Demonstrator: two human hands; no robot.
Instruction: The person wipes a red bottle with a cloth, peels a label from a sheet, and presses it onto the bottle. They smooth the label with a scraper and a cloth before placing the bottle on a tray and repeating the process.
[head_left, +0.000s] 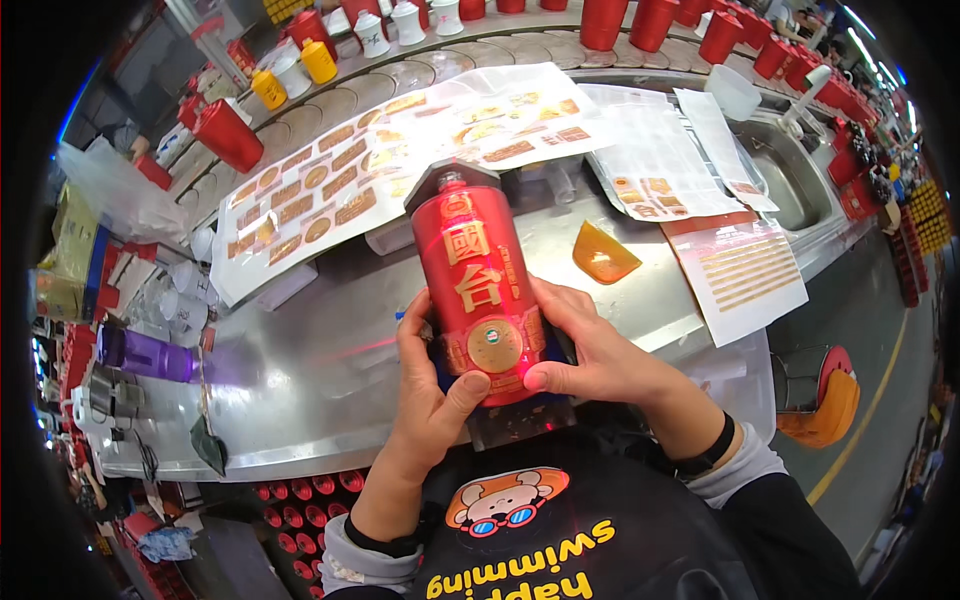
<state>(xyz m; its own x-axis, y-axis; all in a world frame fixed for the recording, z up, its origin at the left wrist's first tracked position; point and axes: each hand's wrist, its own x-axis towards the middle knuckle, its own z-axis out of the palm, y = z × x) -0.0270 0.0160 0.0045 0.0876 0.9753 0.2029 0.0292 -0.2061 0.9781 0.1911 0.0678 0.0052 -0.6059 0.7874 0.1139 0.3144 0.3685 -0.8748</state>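
Observation:
A red bottle point(462, 240) with gold lettering and a round gold emblem near its base lies tilted in front of me, neck pointing away. My left hand point(428, 385) wraps its lower left side, thumb across the front near the base. On the other side my right hand point(592, 350) grips it, with the thumb against the lower right edge. Under and around the bottle shows a dark holder point(425, 184), mostly hidden. Beyond it lies a white sheet of gold and brown decals point(340, 180). To the right rests an orange translucent scraper-like piece point(606, 253).
The steel bench point(310, 400) has more decal sheets point(665, 150) at right, beside a sink point(790, 180). A purple cup point(150, 354) lies at left. Red bottles point(228, 136) and yellow ones point(318, 60) stand along a conveyor behind. An orange-covered stool point(820, 410) stands at lower right.

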